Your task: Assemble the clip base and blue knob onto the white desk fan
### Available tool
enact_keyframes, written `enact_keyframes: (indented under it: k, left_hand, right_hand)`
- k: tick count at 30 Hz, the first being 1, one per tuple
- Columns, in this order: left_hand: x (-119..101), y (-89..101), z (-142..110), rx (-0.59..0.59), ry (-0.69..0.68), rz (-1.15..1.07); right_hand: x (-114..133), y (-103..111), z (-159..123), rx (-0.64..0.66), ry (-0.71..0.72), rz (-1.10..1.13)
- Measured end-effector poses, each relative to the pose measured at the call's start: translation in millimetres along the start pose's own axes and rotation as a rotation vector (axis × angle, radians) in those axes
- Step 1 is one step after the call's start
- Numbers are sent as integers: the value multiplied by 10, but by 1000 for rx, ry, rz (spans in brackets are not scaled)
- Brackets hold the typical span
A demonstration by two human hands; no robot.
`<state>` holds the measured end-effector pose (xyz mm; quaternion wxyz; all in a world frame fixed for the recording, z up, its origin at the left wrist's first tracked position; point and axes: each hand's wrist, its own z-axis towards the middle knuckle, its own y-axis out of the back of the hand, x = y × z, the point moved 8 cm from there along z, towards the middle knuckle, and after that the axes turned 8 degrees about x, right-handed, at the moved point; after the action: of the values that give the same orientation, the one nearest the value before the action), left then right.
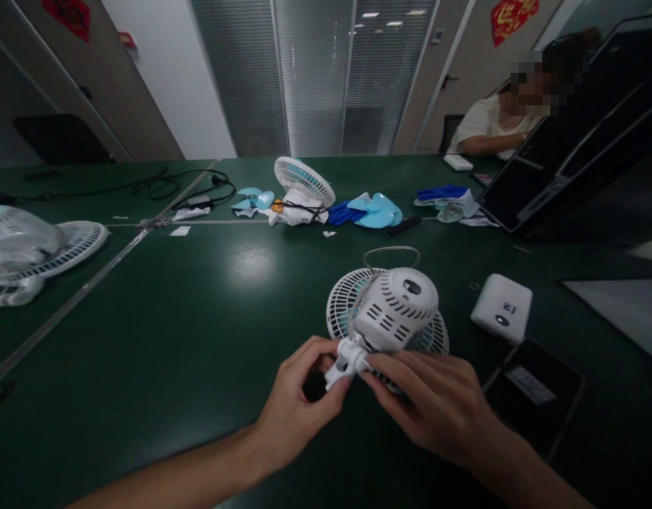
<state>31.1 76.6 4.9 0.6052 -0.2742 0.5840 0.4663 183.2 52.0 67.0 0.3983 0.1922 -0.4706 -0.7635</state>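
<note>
A white electric fan [397, 307] lies face down on the green table, its round grille [341, 300] underneath and its motor housing upward. At the near side of the housing sticks out a white clamp-like joint [348, 360]. My left hand [305, 392] pinches the joint's left side between thumb and fingers. From the right, my right hand [437, 396] has its fingers closed on the joint's other side, beside the housing. A pale cord [392, 249] loops behind the fan. Part of the grille is hidden by my right hand.
Another fan [305, 191] stands at the back among blue blades [376, 211] and gloves [443, 194]. One more fan [50, 247] lies at left. Right of my hands are a white power bank [502, 307] and a dark tablet-like object [538, 389]. A person [496, 127] sits beyond.
</note>
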Motion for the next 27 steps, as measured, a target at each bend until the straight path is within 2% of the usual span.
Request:
enact_keyframes:
  k: [3,6,9,11,14,18,20,23,25,27]
  left_hand:
    - [17,0,8,9,13,7]
    - [6,-8,11,20,12,18]
    - [-18,-15,0,17,-7,27]
    - [-30,-28,-10,25,-22,34]
    - [-33,-46,-19,38,-33,48]
    - [-20,-48,-25,38,-27,49]
    - [-17,-44,-26,39,-26,41]
    - [-12,-29,-21,33,-19,35]
    - [-9,-20,-13,29,-14,34]
    - [-11,-16,-7,28,-10,36]
  right_hand:
    - [-15,-10,-58,72,119,33]
    - [-90,22,-95,55,118,24]
    - [-62,10,-75,47,115,2]
    - [-24,23,-32,-6,69,2]
    - [7,51,29,-103,-72,-20]
    - [18,73,25,-146,-164,-72]
    - [8,58,1,-90,-100,-44]
    - [4,-2,-53,57,74,-3]
    - [-34,2,-79,78,103,-2]
    - [-60,17,-67,48,73,13]
